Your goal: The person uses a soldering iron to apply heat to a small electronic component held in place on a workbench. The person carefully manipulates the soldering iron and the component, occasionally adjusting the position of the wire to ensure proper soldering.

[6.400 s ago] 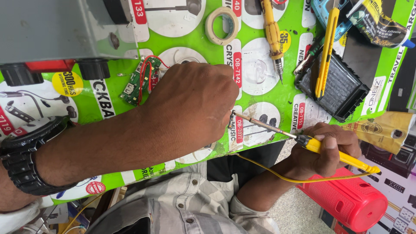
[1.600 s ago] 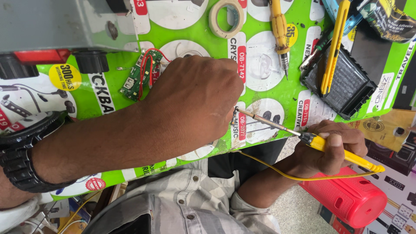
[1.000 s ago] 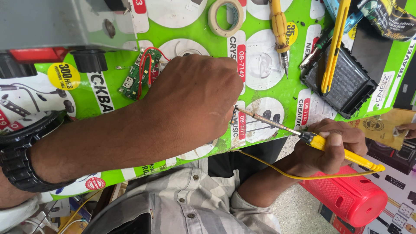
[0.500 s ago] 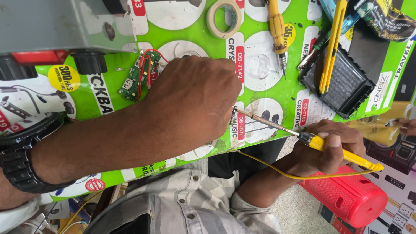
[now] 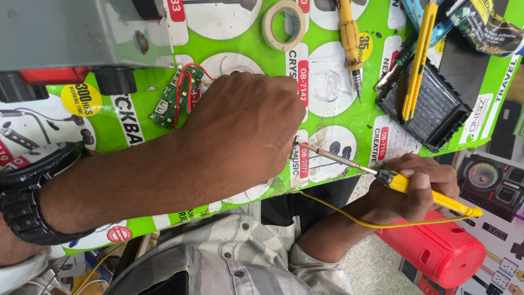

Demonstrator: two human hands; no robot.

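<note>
My left hand [image 5: 240, 131] lies knuckles-up on the green printed mat [image 5: 256, 54], fingers curled over something small that stays hidden beneath them. My right hand [image 5: 415, 188] grips a yellow-handled soldering iron [image 5: 393, 180]. Its metal tip reaches left and touches a spot at my left fingertips. A thin yellow cord [image 5: 355, 216] trails from the iron under my right wrist. A small green circuit board [image 5: 170, 101] with red wires lies just left of my left hand. A black wristwatch [image 5: 27, 218] sits on my left wrist.
A roll of tape [image 5: 283, 24], a yellow-handled screwdriver [image 5: 349, 38], a yellow utility knife [image 5: 417, 60] and a black ribbed block [image 5: 426, 106] lie at the far side of the mat. A grey box with black knobs [image 5: 71, 43] stands far left. A red speaker [image 5: 436, 254] lies below right.
The view has shifted slightly. Both hands keep the same pose, with the iron's tip staying at my left fingertips.
</note>
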